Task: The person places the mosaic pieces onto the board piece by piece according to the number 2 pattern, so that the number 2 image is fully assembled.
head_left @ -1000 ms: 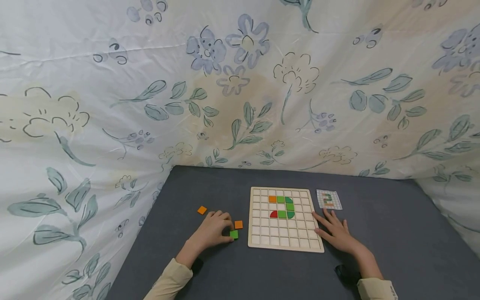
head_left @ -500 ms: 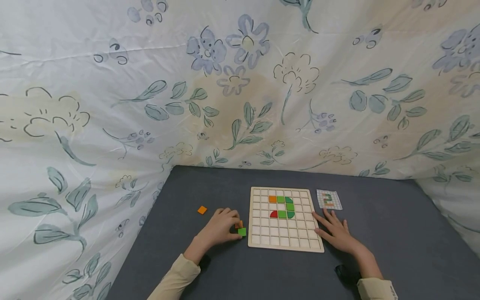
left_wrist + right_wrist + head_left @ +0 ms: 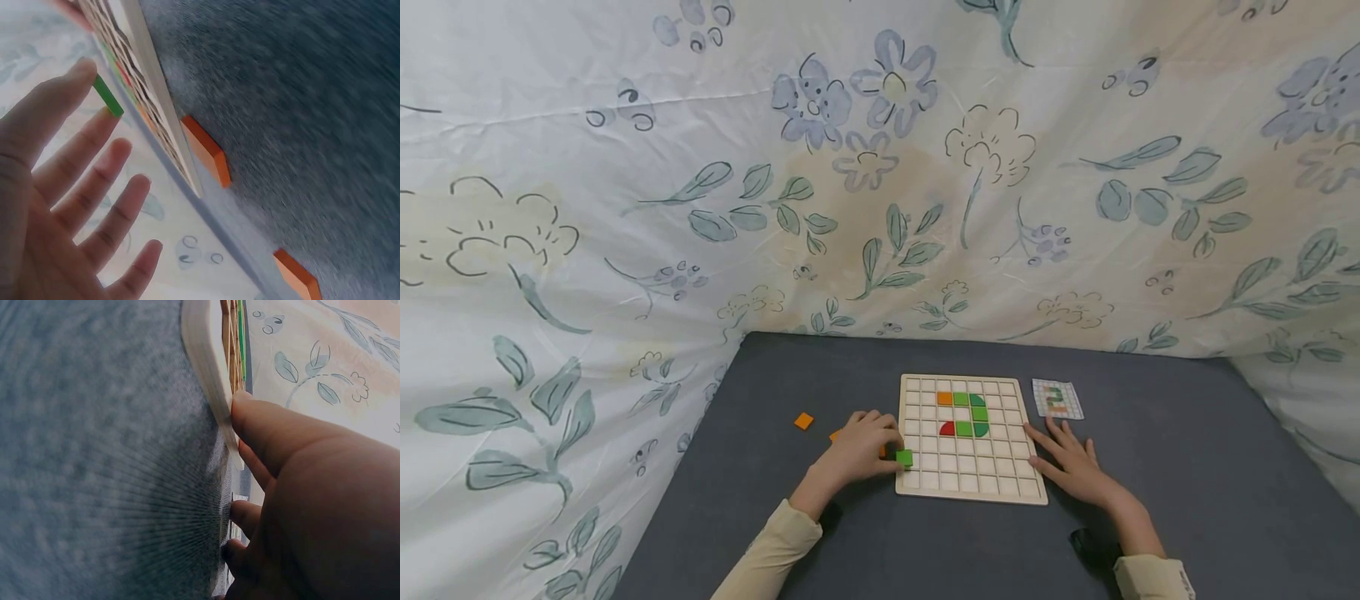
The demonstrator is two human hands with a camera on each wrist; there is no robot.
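My left hand (image 3: 863,447) pinches a green square tile (image 3: 904,458) between thumb and index finger, above the left rim of a wooden grid board (image 3: 970,467). In the left wrist view the tile (image 3: 108,96) is seen edge-on and the other fingers are spread apart. On the board lie an orange square, several green tiles, some with a rounded corner, and a red rounded tile (image 3: 947,428). My right hand (image 3: 1078,471) rests at the board's right edge with fingers extended; thumb (image 3: 262,422) touches the rim.
Orange square tiles lie left of the board: one in the open (image 3: 803,422), others partly behind my left hand. Two orange tiles (image 3: 203,147) show in the left wrist view. A small pattern card (image 3: 1057,399) lies right of the board. Floral cloth (image 3: 880,208) hangs behind the dark table.
My left hand has carried the green tile rightward from beside the orange tile to over the board's left rim. An orange tile edge now shows behind the hand. The right hand stays put.
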